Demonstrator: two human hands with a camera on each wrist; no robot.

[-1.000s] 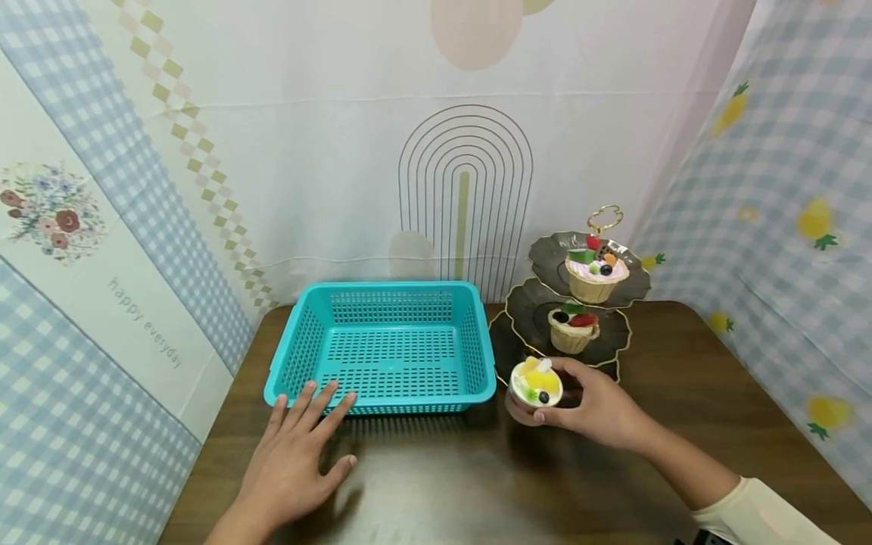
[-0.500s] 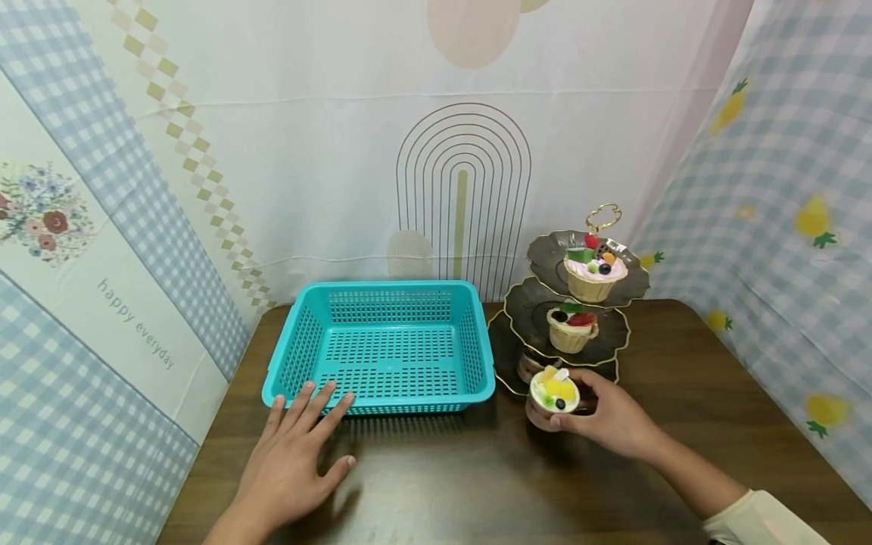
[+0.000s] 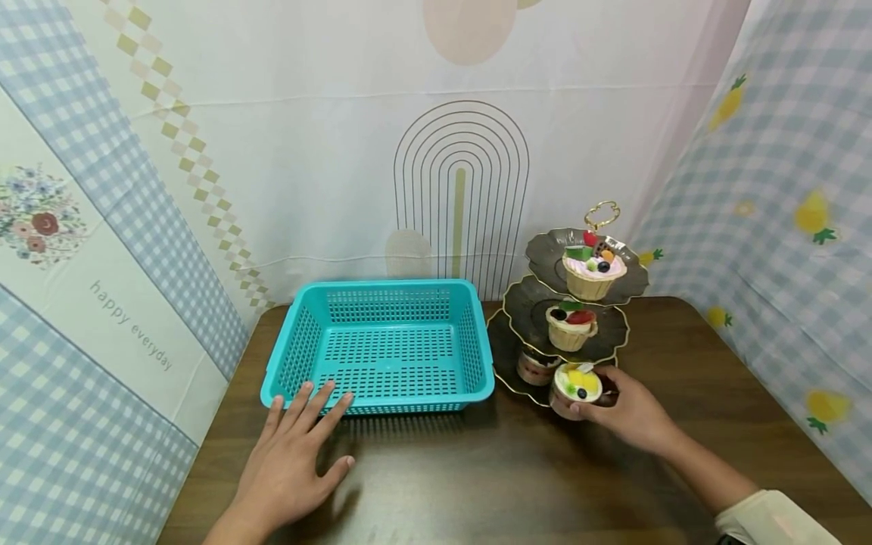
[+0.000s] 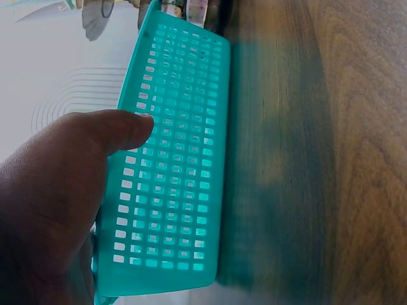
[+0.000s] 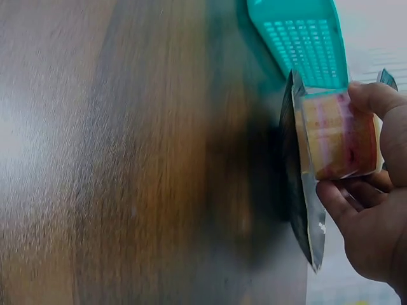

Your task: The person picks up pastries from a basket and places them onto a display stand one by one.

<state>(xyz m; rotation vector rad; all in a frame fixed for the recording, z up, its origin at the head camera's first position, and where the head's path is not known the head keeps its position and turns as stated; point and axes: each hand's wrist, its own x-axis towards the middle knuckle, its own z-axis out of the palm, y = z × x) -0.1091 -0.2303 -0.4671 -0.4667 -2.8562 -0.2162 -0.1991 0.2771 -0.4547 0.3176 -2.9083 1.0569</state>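
My right hand grips a cup of layered cake by its sides, thumb in front. Yellow fruit and a blueberry top its white cream. The cup stands at the front of the lowest plate of a three-tier stand; in the right wrist view its pink and yellow layers show right at the plate's edge. Beside it sits a second cake cup, partly under the middle tier. My left hand has its fingers spread, fingertips at the front rim of a turquoise basket.
A fruit tart sits on the middle tier and a pink-cream tart on the top tier. A gold ring handle rises above them. Brown wooden table lies in front; patterned cloth hangs behind and at both sides.
My right hand has carried the cake cup to the right, from beside the basket to the lowest plate's front. The second cake cup has come into view. My left hand has stayed still.
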